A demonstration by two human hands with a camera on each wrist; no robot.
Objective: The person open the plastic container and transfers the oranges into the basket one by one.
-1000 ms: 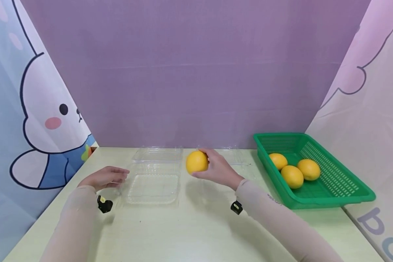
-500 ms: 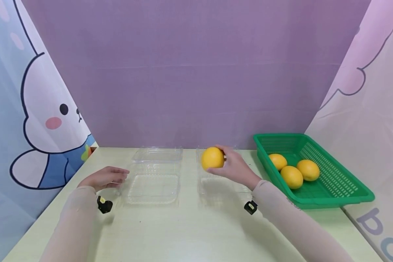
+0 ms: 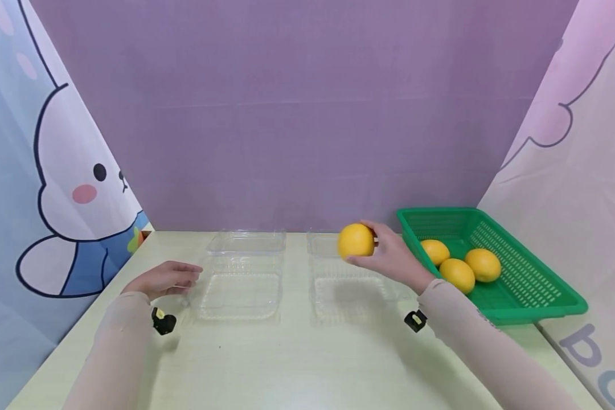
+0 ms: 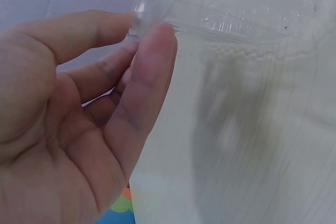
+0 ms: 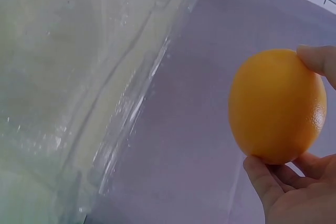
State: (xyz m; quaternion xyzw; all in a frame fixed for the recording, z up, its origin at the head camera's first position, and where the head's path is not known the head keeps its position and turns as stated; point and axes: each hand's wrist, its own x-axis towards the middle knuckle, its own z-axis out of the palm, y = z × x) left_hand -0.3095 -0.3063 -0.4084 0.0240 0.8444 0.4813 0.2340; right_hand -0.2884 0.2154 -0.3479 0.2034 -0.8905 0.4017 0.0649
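My right hand grips an orange between thumb and fingers, held in the air over the right clear plastic box. In the right wrist view, the orange shows whole, with fingertips on opposite sides. My left hand hovers with loosely bent fingers by the left side of another clear plastic box. Seen from the left wrist, this hand holds nothing that I can make out, and the clear plastic lies beyond its fingertips. Both boxes lie with their lids laid back, away from me.
A green basket with 3 more oranges stands at the right of the pale table. A purple cloth hangs behind, and printed cloths flank the sides.
My right hand has moved right and slightly up with the orange, from between the two boxes to over the right one. The left hand stays where it was.
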